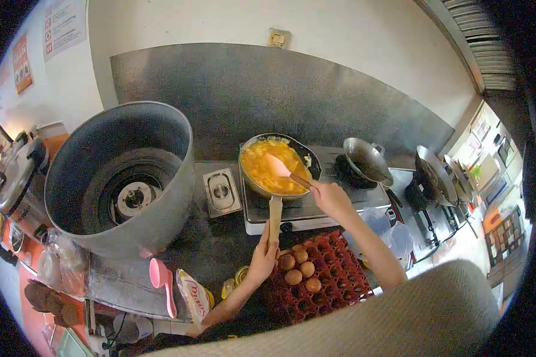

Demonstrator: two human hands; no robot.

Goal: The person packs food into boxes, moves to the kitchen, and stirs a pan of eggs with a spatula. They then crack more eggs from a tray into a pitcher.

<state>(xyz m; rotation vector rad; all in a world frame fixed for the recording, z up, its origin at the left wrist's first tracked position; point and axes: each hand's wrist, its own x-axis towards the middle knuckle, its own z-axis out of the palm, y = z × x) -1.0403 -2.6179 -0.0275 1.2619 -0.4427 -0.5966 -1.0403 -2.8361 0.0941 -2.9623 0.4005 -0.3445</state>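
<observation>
While the pan (313,171) on the stove (321,224) was held by its handle (275,215) in the left hand (263,259), a pink spatula (276,165) was gripped tight in the right hand (332,199), nearer the egg (253,160). It was slanted ahead and left of those fingers, its flat end in the egg.

Lg gry drum (161,217), red/wht poster (65,28)
</observation>
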